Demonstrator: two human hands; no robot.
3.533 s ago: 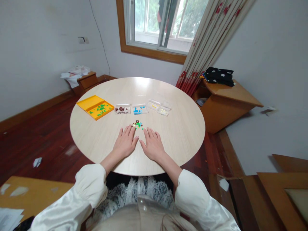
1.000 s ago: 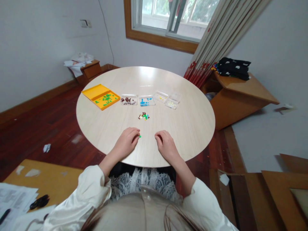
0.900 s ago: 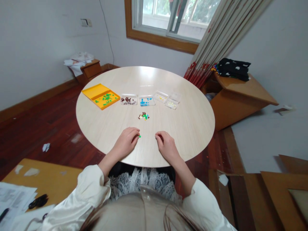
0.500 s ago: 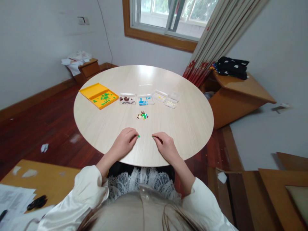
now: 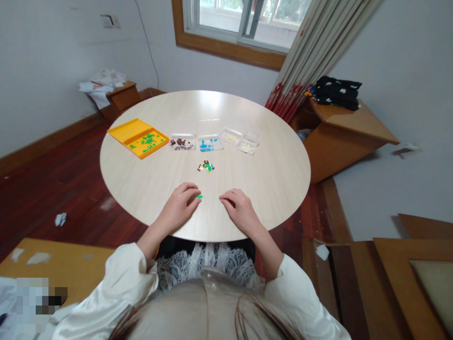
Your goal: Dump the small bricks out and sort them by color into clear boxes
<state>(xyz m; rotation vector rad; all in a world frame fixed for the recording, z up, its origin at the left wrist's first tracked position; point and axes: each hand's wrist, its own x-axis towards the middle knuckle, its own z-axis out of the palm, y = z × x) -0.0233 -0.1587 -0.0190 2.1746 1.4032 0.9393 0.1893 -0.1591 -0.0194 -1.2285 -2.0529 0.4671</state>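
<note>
On the near part of the round table [image 5: 170,179], my left hand [image 5: 181,203] has its thumb and fingers parted around a small green toy brick [image 5: 200,196]. The brick appears to lie on the tabletop between those fingertips. To the right, my right hand [image 5: 239,208] keeps thumb and forefinger pinched close to the surface; whatever is between them is too small or hidden to make out. Just beyond both hands is a little pile of mixed bricks [image 5: 206,166], brown, green, yellow, white and blue.
An open orange box [image 5: 161,143] with green bricks stands at the left. Beside it are clear trays of brown-grey bricks [image 5: 182,142], blue bricks [image 5: 211,143], and a clear case [image 5: 231,137] with yellow and pale pieces. A wooden cabinet [image 5: 343,141] stands right of the table.
My left fingers have spread from their pinch on the green brick, and more of it shows. My right hand stays pinched; the green speck at its fingertips is no longer visible. The view has shifted slightly.
</note>
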